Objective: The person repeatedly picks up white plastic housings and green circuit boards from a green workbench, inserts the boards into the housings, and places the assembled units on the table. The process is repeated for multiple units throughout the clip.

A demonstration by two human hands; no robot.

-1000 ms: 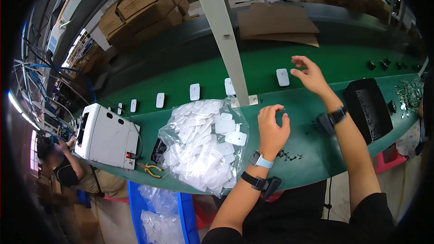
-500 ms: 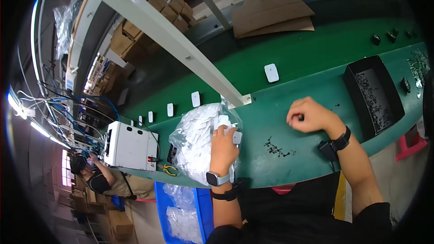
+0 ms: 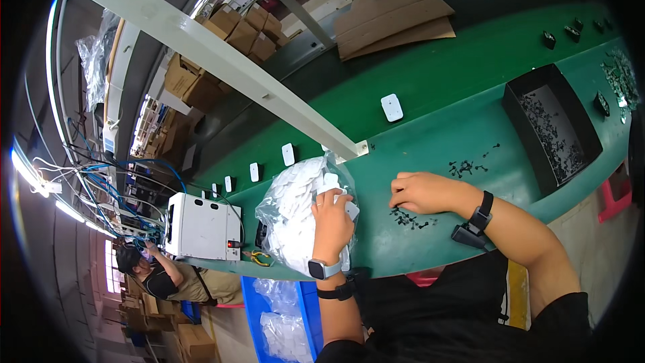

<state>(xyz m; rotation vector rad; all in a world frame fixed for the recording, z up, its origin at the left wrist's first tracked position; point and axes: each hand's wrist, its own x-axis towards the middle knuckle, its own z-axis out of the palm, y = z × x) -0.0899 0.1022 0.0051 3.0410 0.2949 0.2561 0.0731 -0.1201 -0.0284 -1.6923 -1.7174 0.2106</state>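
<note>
My left hand (image 3: 332, 223) lies palm down on a clear plastic bag (image 3: 290, 218) full of white plastic pieces. Its fingers are a little apart, bent over the pieces. One white rounded piece (image 3: 328, 182) shows just beyond the fingertips, and another (image 3: 351, 210) sticks out by the thumb side. My right hand (image 3: 430, 193) reaches down to a loose cluster of small black parts (image 3: 411, 219) on the green bench. Its fingertips are drawn together at the cluster's edge; anything between them is hidden. A second scatter of black parts (image 3: 465, 167) lies beyond that hand.
A black box (image 3: 554, 134) of small black parts stands at right. White rounded pieces (image 3: 391, 108) are spaced along the green belt (image 3: 443, 74). To the left are a white machine (image 3: 205, 227), yellow-handled pliers (image 3: 259, 259), a metal post (image 3: 269, 94) and a blue crate (image 3: 312, 316). Another person (image 3: 168, 279) works farther left.
My right hand has moved left and nearer, from a curled pose to the near cluster of black parts. Scattered parts now show where it was. The left hand has barely moved.
</note>
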